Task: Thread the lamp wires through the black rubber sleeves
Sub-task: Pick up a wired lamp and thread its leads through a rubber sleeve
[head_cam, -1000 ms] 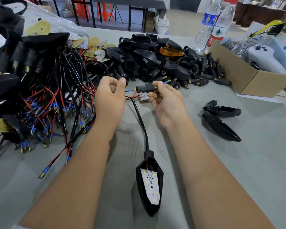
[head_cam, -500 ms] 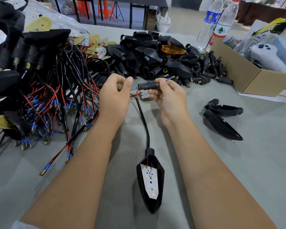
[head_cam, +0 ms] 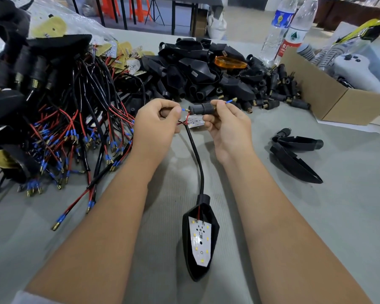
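A black lamp housing (head_cam: 201,238) with a white LED board lies on the grey table between my forearms. Its black cable (head_cam: 196,156) runs up to my hands. My right hand (head_cam: 226,126) grips a black rubber sleeve (head_cam: 201,109) held level, and a blue-tipped wire end (head_cam: 231,101) sticks out of the sleeve's right end. My left hand (head_cam: 156,126) pinches another blue-tipped wire (head_cam: 183,110) right at the sleeve's left mouth. Thin red wires fan out below the sleeve.
A tangle of red and black wires with blue terminals (head_cam: 70,132) fills the left. A heap of black housings and sleeves (head_cam: 206,71) lies behind my hands. Two black housings (head_cam: 294,154) lie at right, by a cardboard box (head_cam: 329,102) and two bottles (head_cam: 294,29).
Both hands have lifted slightly with the sleeve. The blue wire end has come further out of the sleeve's right end, and my left hand has brought the second wire to its left mouth.
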A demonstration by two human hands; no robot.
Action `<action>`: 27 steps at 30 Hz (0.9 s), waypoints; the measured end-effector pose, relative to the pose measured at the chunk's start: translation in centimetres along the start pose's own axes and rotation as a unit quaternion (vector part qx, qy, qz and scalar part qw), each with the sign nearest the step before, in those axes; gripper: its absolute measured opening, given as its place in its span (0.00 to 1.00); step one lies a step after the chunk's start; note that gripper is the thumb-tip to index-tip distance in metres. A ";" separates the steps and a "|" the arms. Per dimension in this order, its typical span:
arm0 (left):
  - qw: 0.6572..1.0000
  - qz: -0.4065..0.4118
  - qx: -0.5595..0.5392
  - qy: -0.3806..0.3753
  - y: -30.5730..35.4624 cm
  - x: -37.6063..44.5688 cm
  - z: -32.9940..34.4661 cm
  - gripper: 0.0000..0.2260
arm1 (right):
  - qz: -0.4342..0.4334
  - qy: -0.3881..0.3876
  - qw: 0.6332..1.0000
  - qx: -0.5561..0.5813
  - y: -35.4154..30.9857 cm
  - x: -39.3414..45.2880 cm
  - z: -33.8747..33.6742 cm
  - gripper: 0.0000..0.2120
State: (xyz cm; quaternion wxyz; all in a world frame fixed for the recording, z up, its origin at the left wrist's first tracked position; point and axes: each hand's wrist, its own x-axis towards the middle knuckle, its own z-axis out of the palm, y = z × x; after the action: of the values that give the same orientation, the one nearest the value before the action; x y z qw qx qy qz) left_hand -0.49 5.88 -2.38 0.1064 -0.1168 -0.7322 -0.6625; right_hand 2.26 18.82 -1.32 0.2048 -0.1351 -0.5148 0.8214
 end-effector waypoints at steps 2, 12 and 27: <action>0.999 0.014 0.032 -0.001 -0.2 0.0 -0.1 0.08 | -0.017 0.011 1.000 -0.023 0.0 0.0 0.0 0.11; 0.999 0.016 0.023 -0.016 -0.4 0.0 -0.1 0.07 | -0.002 0.016 1.000 -0.004 0.1 0.1 0.1 0.11; 0.994 -0.071 -0.078 -0.006 -0.1 0.5 -0.2 0.07 | 0.037 0.026 0.995 0.093 0.1 0.2 0.2 0.10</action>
State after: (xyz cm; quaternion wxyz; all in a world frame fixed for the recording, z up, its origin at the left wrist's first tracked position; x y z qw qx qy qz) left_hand -1.02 5.68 -2.27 0.0451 -0.0761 -0.6855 -0.7227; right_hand 1.97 18.72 -1.35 0.1990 -0.1554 -0.4257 0.8689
